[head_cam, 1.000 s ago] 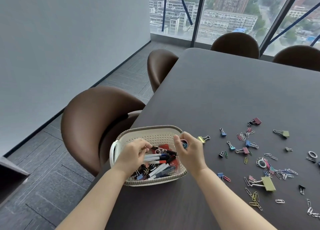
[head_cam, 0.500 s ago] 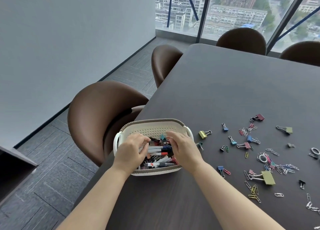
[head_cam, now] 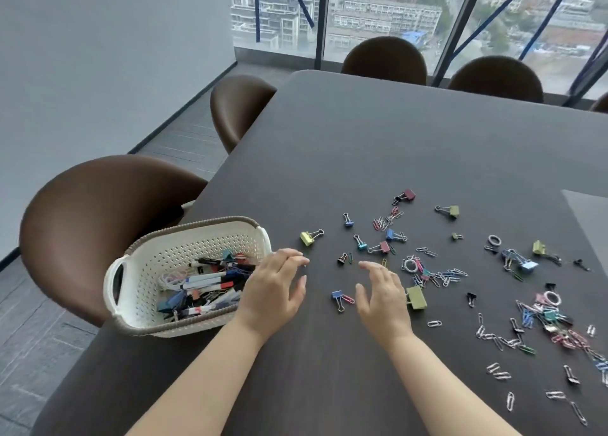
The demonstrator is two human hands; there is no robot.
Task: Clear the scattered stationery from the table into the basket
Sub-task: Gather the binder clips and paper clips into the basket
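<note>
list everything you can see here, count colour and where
basket: one, white with a grey-brown rim, at the table's near left edge
markers: several, white and dark, in the basket
binder clips: many, yellow, green, blue, maroon, black, scattered on the table right of the basket; some already in the basket
paper clips: too many to count, mixed colours and silver, scattered right of centre and toward the near right
rubber bands: at least three loops, white or grey, among the clips
table: one, dark brown
chairs: at least four, brown, along the left and far sides
left hand: open, over the basket's right end
right hand: open, above the table beside a green binder clip
</note>
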